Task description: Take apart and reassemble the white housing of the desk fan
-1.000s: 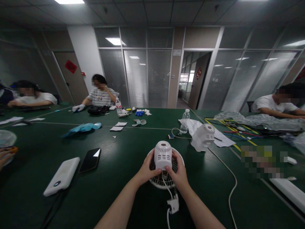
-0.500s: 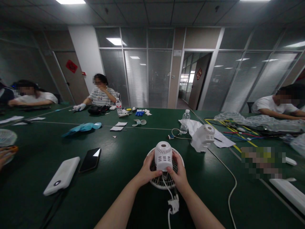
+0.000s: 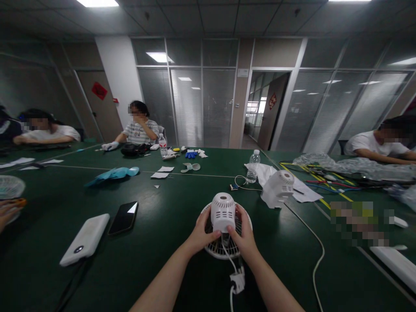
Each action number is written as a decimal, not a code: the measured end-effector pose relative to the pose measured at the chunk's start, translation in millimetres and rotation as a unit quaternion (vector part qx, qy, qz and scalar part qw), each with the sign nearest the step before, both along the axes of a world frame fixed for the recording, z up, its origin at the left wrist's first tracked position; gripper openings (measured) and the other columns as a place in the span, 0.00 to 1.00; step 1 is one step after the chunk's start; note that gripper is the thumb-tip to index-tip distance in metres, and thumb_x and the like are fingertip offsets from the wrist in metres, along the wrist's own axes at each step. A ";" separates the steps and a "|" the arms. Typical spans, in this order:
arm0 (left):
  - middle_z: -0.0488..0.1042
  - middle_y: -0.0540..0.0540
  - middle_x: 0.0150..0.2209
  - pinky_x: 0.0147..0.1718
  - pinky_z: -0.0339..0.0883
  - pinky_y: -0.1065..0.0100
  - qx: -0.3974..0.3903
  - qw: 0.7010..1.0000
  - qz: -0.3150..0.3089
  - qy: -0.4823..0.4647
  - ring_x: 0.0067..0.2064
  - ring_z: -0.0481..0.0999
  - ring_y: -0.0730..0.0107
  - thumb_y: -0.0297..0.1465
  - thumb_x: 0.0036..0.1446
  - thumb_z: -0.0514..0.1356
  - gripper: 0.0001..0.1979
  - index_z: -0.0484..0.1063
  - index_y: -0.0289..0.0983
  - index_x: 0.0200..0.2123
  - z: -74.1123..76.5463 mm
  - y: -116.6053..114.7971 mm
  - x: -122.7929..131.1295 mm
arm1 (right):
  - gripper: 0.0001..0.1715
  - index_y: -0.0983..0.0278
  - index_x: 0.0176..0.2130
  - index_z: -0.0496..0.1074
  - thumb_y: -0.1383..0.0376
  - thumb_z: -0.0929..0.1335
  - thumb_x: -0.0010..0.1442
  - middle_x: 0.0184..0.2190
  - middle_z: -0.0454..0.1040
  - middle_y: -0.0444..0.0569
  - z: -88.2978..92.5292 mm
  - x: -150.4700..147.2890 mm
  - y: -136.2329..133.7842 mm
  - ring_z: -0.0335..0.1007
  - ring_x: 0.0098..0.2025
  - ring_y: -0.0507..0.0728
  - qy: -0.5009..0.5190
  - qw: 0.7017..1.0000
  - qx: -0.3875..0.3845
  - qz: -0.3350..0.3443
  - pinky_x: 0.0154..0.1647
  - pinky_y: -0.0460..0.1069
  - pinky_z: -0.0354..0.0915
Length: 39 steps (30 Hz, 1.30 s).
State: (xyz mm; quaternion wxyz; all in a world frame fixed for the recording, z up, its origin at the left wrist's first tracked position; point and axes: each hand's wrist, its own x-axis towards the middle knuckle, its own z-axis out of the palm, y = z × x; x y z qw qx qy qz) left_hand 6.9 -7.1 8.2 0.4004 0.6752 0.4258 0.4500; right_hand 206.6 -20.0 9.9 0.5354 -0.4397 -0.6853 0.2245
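Note:
A small white fan lies face down on the green table (image 3: 169, 268), its round grille (image 3: 217, 248) underneath and its white motor housing (image 3: 222, 211) on top. My left hand (image 3: 199, 234) grips the housing from the left, thumb pressed at its lower edge. My right hand (image 3: 244, 236) grips it from the right, fingers wrapped behind. A white cable with a small switch block (image 3: 238, 281) runs from the fan toward me between my wrists.
A white power bank (image 3: 85, 238) and a black phone (image 3: 123, 217) lie at left. A second white housing (image 3: 279, 184), a water bottle (image 3: 252, 166) and papers sit ahead right. A white cord (image 3: 316, 255) trails at right. Other people sit around the table.
Both hands keep their hold on the housing; my thumbs have shifted slightly closer together at its lower edge. The view has drifted a little.

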 end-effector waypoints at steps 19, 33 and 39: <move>0.58 0.39 0.64 0.64 0.46 0.45 -0.023 1.000 -0.013 -0.005 0.66 0.53 0.40 0.43 0.40 0.70 0.52 0.51 0.40 0.66 -0.7 6.0 -1.1 | 0.38 0.58 0.65 0.54 0.55 0.66 0.59 0.63 0.61 0.51 6.6 -0.2 0.4 0.59 0.62 0.66 -0.032 0.999 -0.026 -0.004 0.61 0.62 0.58; 0.52 0.39 0.67 0.63 0.51 0.51 -0.004 0.990 -0.099 -0.099 0.66 0.54 0.50 0.43 0.51 0.65 0.43 0.51 0.40 0.66 -2.5 8.7 -5.0 | 0.42 0.58 0.64 0.53 0.57 0.70 0.55 0.62 0.61 0.54 6.4 -3.7 -3.4 0.60 0.62 0.67 -0.022 1.000 -0.009 -0.020 0.62 0.63 0.58; 0.50 0.41 0.68 0.65 0.48 0.52 -0.007 0.994 -0.088 -0.065 0.67 0.52 0.51 0.41 0.53 0.64 0.42 0.49 0.41 0.67 -2.5 8.9 -6.3 | 0.45 0.58 0.64 0.50 0.56 0.71 0.55 0.62 0.59 0.55 4.4 -1.8 -2.7 0.58 0.63 0.66 -0.028 0.999 0.013 -0.024 0.62 0.61 0.58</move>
